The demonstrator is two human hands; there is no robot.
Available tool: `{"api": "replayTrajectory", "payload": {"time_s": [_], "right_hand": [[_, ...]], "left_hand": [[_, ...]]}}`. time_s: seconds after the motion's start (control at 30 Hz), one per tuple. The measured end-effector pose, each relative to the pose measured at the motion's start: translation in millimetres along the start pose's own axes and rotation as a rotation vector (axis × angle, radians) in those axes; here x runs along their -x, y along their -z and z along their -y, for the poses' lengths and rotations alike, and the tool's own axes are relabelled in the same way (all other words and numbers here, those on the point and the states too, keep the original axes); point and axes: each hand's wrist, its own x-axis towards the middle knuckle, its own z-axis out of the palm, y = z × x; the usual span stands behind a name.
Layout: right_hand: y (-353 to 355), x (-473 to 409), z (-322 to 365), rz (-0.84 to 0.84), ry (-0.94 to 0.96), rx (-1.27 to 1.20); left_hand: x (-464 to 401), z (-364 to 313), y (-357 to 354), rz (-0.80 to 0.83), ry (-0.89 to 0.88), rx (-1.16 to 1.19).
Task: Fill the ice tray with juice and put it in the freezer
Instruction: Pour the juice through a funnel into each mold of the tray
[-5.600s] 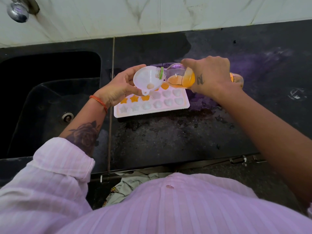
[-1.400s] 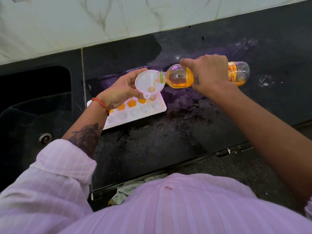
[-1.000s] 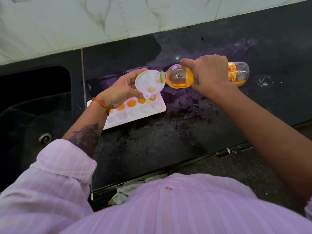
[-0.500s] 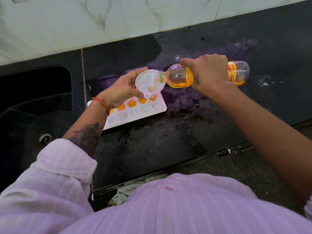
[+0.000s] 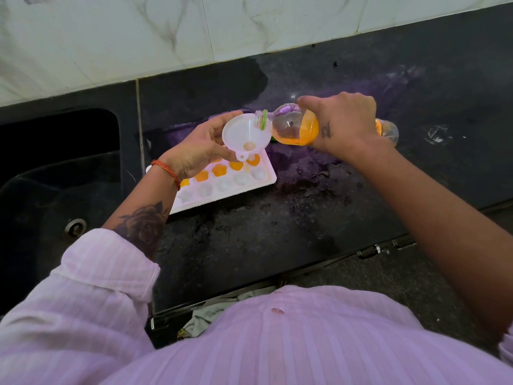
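A white ice tray [image 5: 263, 182] with shaped cells lies on the black counter [image 5: 263, 240]. Several cells in its far rows hold orange juice; the near row looks pale. My left hand [image 5: 198, 151] holds a white funnel [image 5: 244, 134] over the tray's far right cells. My right hand [image 5: 342, 120] grips a clear juice bottle [image 5: 295, 127] lying almost level, its open mouth over the funnel's rim. Orange juice sits in the bottle's body. The tray's far left part is hidden by my left hand and wrist.
A dark sink [image 5: 58, 168] lies left of the tray, with a drain [image 5: 74, 227] in its floor. A white tiled wall [image 5: 222, 29] stands behind the counter. Purple stains [image 5: 299, 162] mark the counter near the tray. The counter's front edge [image 5: 372, 250] runs below my right forearm.
Since the earliest frame more far-row cells hold juice and my view has shifted right. Over the last second both hands have stayed almost still above the tray.
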Motion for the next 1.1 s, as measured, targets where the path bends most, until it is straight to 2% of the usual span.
{"api": "replayTrajectory", "payload": {"time_s": [0.33, 0.57, 0.8, 1.1], "right_hand": [[19, 8, 31, 0.138, 0.013, -0.251], [29, 12, 77, 0.167, 0.124, -0.335], [28, 11, 121, 0.189, 0.222, -0.337], [20, 14, 144, 0.131, 0.283, -0.206]], "left_hand": [[39, 9, 23, -0.063, -0.059, 0.075], [93, 23, 56, -0.186, -0.066, 0.089], [141, 45, 80, -0.311, -0.07, 0.123], [154, 56, 77, -0.319, -0.041, 0.14]]}}
